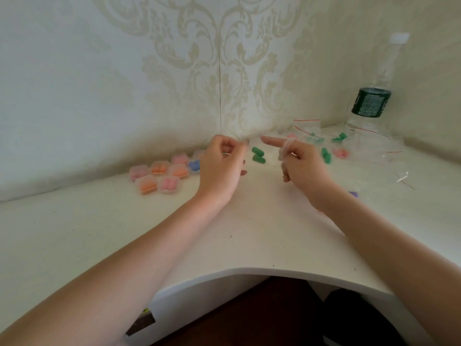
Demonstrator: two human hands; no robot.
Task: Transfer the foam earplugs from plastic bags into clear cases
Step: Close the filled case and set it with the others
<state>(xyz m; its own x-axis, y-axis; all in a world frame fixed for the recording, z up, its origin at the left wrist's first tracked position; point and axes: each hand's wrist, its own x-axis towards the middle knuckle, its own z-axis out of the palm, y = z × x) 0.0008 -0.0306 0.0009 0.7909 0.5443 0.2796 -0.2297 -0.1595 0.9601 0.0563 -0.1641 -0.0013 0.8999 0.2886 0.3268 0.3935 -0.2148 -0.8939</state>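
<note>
Over the table (pixel 249 221), the left hand (pixel 220 166) pinches what seems a clear plastic bag (pixel 245 141). The right hand (pixel 299 159) grips a clear case (pixel 284 149), forefinger straight. Two green earplugs (pixel 257 154) lie between them.

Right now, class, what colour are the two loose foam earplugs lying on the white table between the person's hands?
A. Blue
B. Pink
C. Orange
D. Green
D: the two loose foam earplugs on the white table between the hands are dark green.
</note>
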